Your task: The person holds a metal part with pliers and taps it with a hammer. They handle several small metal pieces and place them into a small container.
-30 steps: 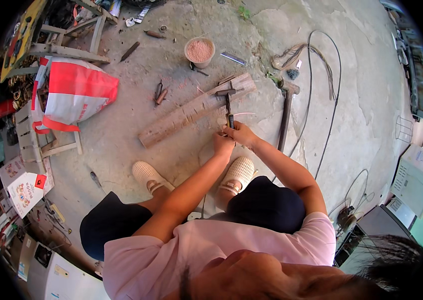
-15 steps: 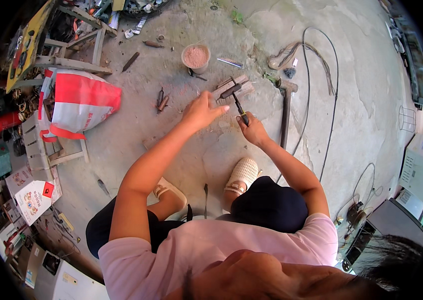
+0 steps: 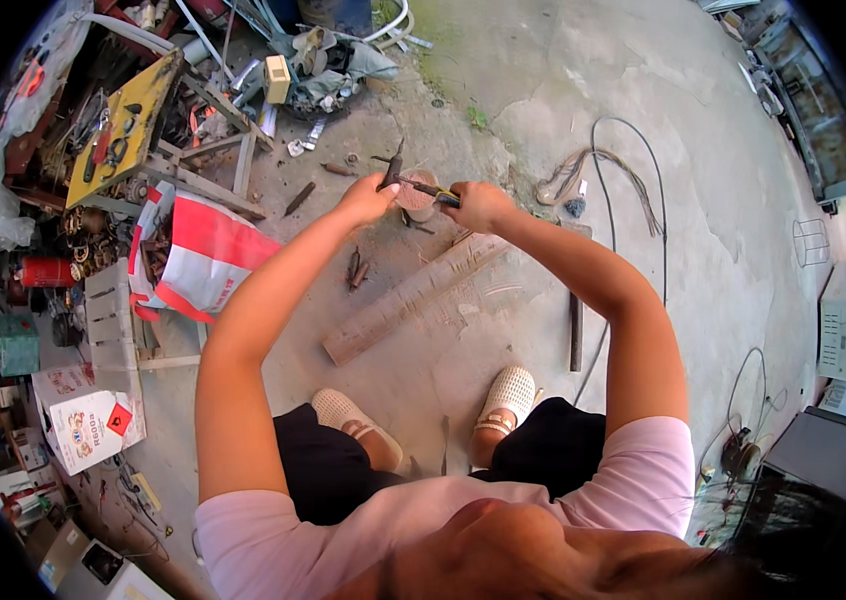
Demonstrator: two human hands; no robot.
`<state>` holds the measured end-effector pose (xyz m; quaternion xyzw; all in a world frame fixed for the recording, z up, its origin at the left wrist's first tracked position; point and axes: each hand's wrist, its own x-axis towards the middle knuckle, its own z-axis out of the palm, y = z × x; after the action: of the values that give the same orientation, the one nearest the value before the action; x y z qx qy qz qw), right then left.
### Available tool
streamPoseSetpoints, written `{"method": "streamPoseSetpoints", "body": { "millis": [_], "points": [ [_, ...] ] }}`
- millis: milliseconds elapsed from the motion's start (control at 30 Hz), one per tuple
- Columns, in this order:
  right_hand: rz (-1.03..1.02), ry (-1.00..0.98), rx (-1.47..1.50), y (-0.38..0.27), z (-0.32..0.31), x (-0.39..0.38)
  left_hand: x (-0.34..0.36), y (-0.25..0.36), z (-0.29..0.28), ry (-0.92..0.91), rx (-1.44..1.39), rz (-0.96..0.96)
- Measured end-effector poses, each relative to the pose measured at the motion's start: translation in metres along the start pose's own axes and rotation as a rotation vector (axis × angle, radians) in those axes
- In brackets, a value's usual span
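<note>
Out in front of me, above the floor, is a dark metal cylinder (image 3: 394, 168) with thin ends sticking out. My left hand (image 3: 366, 201) is closed on its lower end, thumb against it. My right hand (image 3: 482, 208) is wrapped round black-and-yellow-handled pliers (image 3: 428, 189); their dark front reaches left to the cylinder. The jaws are too small to make out. Behind the pliers stands a plastic cup (image 3: 417, 213), partly covered, with pinkish granules in it. Nearer my feet, a long wooden plank (image 3: 413, 297) lies slantwise.
Several dark metal pieces (image 3: 358, 270) lie left of the plank. A hammer (image 3: 576, 320) and a looped black cable (image 3: 664, 220) are on the right. Leftward stand a red-and-white bag (image 3: 213, 250), a yellow-topped stand (image 3: 128, 125) and a carton (image 3: 86, 425).
Both hands have moved forward and left, carrying the pliers and cylinder off the wood. The left hand, open before, now grips the cylinder. The view has shifted, showing the whole plank.
</note>
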<state>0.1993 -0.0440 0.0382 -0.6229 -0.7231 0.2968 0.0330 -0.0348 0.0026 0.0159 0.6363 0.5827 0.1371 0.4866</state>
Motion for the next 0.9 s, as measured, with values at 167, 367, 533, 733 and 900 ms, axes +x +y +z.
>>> {"method": "streamPoseSetpoints", "body": {
  "millis": [167,367,533,733,900],
  "points": [
    [0.025,-0.016,0.119,0.001,0.008,0.012,0.024,-0.006,0.003,0.094,0.046,0.046],
    [0.122,-0.009,0.266,0.031,0.035,0.001,-0.007,0.02,0.018,0.377,0.568,0.188],
    [0.404,-0.35,0.747,0.016,0.021,-0.013,0.021,-0.021,0.011,0.079,0.092,0.124],
    [0.279,-0.453,0.816,0.031,0.014,-0.026,0.026,-0.009,0.02,-0.066,-0.267,0.056],
    [0.137,-0.026,0.459,0.036,0.03,-0.023,0.03,-0.008,0.019,-0.121,-0.35,0.062]
  ]
}}
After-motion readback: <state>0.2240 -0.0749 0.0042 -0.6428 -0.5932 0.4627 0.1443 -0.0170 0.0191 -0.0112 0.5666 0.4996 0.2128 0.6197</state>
